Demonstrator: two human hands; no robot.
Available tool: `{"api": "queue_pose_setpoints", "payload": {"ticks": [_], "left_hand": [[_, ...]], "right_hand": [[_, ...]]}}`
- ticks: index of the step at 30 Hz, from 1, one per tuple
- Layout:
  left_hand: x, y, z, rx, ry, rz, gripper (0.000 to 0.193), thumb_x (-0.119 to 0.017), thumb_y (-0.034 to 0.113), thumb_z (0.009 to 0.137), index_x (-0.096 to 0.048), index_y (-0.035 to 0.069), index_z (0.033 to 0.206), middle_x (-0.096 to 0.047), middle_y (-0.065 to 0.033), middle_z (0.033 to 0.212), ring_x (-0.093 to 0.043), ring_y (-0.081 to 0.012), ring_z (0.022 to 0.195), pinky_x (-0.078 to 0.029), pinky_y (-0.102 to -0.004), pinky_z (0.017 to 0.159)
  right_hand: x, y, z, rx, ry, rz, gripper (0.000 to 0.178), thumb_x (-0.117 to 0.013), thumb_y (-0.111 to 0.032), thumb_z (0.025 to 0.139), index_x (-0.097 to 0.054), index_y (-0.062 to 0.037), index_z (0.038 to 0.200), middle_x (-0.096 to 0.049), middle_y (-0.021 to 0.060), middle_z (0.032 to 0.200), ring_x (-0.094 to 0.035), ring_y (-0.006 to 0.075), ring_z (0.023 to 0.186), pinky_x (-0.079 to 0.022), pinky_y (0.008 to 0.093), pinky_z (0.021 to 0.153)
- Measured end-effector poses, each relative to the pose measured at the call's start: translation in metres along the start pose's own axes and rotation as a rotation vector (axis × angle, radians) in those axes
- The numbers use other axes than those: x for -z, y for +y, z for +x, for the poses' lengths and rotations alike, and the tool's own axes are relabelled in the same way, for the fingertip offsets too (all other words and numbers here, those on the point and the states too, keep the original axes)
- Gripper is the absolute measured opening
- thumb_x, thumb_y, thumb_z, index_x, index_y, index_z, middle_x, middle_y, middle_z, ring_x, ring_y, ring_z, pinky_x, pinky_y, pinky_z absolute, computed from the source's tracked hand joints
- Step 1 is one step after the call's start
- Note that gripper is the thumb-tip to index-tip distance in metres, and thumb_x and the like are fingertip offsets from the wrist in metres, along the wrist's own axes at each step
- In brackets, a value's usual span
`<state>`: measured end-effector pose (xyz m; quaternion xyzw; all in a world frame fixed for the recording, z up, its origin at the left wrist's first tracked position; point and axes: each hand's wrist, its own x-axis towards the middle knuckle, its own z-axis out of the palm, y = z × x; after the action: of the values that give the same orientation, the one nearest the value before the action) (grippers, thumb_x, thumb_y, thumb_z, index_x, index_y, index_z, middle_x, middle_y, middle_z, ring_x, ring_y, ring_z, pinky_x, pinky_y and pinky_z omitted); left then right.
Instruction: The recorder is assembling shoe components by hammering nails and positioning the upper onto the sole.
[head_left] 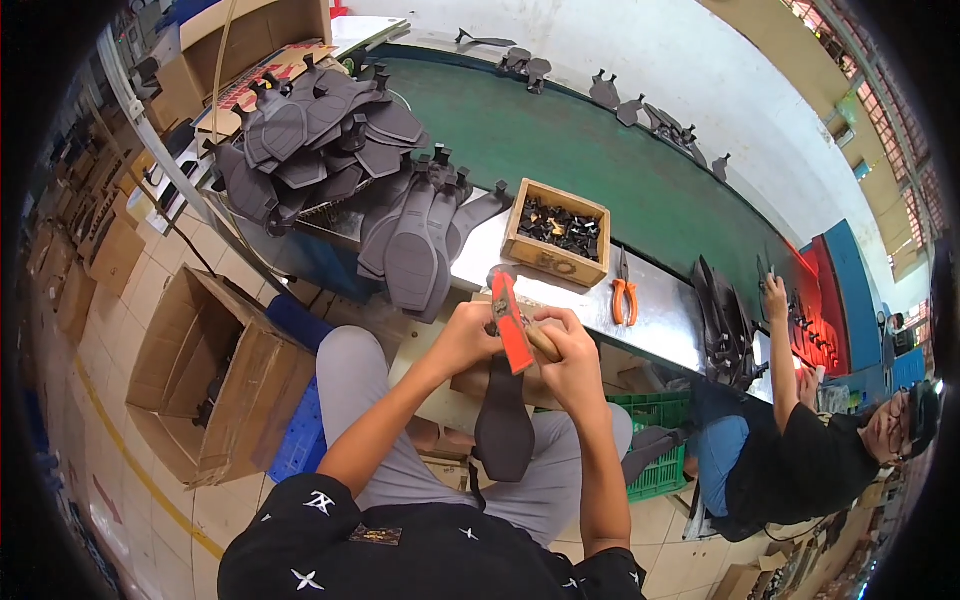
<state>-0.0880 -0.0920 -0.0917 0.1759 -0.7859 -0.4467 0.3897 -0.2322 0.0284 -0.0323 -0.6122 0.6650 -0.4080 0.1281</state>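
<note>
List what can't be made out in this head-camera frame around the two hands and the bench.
- Head view: the top of the dark sole is covered by the left hand and right hand.
- The head of the orange-handled tool is hidden between the hands.
- The dark pieces in the wooden box are too small to identify.
- The open carton interior is shadowed.

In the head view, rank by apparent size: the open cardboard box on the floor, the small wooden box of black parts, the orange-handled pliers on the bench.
1. Open cardboard box, clearly largest.
2. Wooden box of black parts.
3. Orange-handled pliers, smallest.
The fisheye bends the rim, but the gaps are wide enough that the order stands.
</note>
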Motion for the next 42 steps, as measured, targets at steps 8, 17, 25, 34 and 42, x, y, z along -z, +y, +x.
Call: {"api": "queue_pose_setpoints", "payload": {"ticks": [8, 17, 25, 34, 42], "left_hand": [[0.002, -0.004, 0.006, 0.104, -0.078, -0.177, 0.026, -0.083, 0.017, 0.076, -0.075, 0.002, 0.096, -0.074, -0.0086, 0.084, -0.066, -0.0138, 0.073, -0.053, -0.0281, 0.070], [0.009, -0.008, 0.011, 0.117, -0.185, -0.188, 0.029, -0.083, 0.012, 0.073, -0.074, 0.001, 0.098, -0.074, -0.0096, 0.090, -0.067, -0.0149, 0.080, -0.052, -0.0286, 0.075], [0.004, -0.009, -0.006, 0.166, -0.179, -0.001, 0.074, -0.082, 0.030, 0.075, -0.050, 0.002, 0.135, -0.072, -0.0087, 0.111, -0.064, -0.0227, 0.108, -0.041, -0.0369, 0.099], [0.003, -0.005, -0.007, 0.170, -0.226, 0.373, 0.131, -0.079, 0.051, 0.074, 0.011, 0.001, 0.155, -0.063, 0.0018, 0.135, -0.038, -0.0241, 0.143, -0.001, -0.0606, 0.116], [0.006, 0.003, -0.009, 0.083, -0.228, 0.538, 0.067, -0.072, 0.047, 0.080, -0.056, 0.015, 0.137, -0.059, 0.0011, 0.139, -0.038, -0.0230, 0.143, 0.004, -0.0643, 0.116]], "right_hand": [[0.023, -0.053, -0.045, -0.247, 0.155, 0.378, 0.026, -0.058, -0.008, 0.098, -0.057, 0.0034, 0.121, -0.060, 0.0011, 0.086, -0.051, 0.0043, 0.059, -0.044, 0.0218, 0.054], [0.023, -0.058, -0.070, -0.170, 0.033, -0.015, 0.038, -0.057, -0.001, 0.096, -0.051, 0.0051, 0.133, -0.065, 0.0249, 0.104, -0.067, 0.0369, 0.089, -0.053, 0.0387, 0.076], [0.025, -0.059, -0.068, -0.018, 0.151, -0.137, 0.036, -0.060, -0.004, 0.095, -0.056, 0.0062, 0.130, -0.067, 0.0206, 0.096, -0.067, 0.0232, 0.074, -0.052, 0.0316, 0.068], [0.010, -0.043, -0.066, -0.056, 0.090, -0.223, 0.040, -0.059, -0.006, 0.096, -0.049, 0.0059, 0.132, -0.066, 0.0258, 0.103, -0.069, 0.0379, 0.089, -0.055, 0.0408, 0.075], [0.040, -0.079, -0.077, 0.099, 0.166, -0.398, 0.050, -0.056, 0.000, 0.094, -0.046, -0.0026, 0.143, -0.061, 0.0128, 0.078, -0.061, 0.0127, 0.069, -0.051, 0.0321, 0.059]]}}
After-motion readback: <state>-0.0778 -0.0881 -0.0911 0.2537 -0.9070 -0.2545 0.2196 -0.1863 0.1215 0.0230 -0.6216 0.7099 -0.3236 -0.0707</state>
